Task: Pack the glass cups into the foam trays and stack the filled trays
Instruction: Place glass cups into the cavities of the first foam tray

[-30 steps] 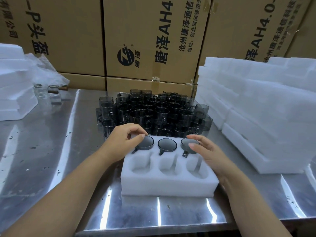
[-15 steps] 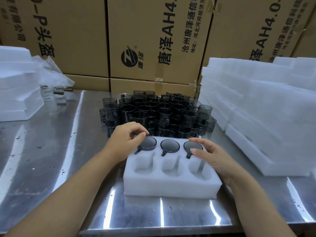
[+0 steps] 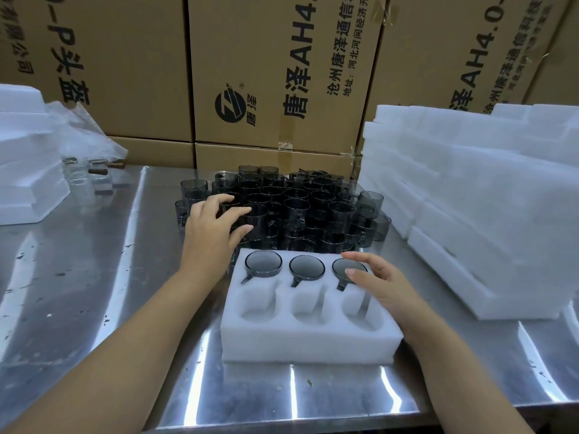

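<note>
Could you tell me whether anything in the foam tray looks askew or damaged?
Nothing looks broken or spilled. In the tray, the handle of the left cup slants further left than the other two, so it may not be fully seated. A grey streak in the front right pocket could be a slit.

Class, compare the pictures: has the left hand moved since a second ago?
Yes. The left hand has moved off the far-left packed cup in the foam tray, past its far edge to the loose cups.
</note>
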